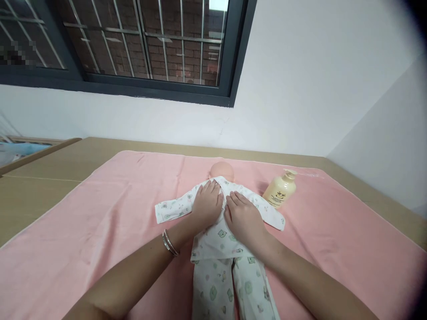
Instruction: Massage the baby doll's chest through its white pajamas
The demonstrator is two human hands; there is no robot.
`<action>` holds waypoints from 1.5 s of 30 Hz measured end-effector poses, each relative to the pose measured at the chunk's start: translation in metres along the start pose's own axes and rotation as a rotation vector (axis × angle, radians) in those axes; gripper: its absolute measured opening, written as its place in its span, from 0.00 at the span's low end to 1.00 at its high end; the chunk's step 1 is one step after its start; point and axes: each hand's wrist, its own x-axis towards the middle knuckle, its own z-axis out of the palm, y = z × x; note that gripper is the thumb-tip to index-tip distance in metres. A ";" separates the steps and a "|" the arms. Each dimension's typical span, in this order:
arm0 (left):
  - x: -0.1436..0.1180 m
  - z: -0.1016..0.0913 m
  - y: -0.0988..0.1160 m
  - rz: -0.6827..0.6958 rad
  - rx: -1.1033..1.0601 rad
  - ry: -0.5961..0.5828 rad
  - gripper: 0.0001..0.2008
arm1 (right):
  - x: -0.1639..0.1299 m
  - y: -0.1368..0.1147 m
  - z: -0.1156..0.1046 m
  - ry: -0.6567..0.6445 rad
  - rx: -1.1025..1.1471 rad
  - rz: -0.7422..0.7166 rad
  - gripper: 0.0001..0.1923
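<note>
Doll (221, 171) lies dressed in a printed white suit at the middle of our pink towel (100, 213) on the counter; left hand (208, 202) and right hand (243, 218) rest flat, fingers spread, side by side on its chest, gripping nothing. We seem to be smoothing the top; next calls for gentle, even pressing.

Both forearms are bare, with no sleeves in view. The left wrist carries a thin silver-coloured bracelet (170, 243) of two or three narrow bands lying close together. The left hand (207, 202) and the right hand (245, 218) are bare, without gloves; no rings can be made out
</note>
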 end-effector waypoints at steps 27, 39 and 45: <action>-0.007 0.013 0.002 -0.060 -0.089 0.061 0.23 | 0.017 0.031 0.026 -0.087 0.320 0.146 0.29; -0.006 0.011 0.001 -0.049 -0.070 0.017 0.23 | 0.020 0.039 0.024 -0.143 0.335 0.067 0.29; -0.006 0.009 0.002 -0.043 -0.070 0.022 0.23 | 0.020 0.040 0.021 -0.152 0.333 0.041 0.27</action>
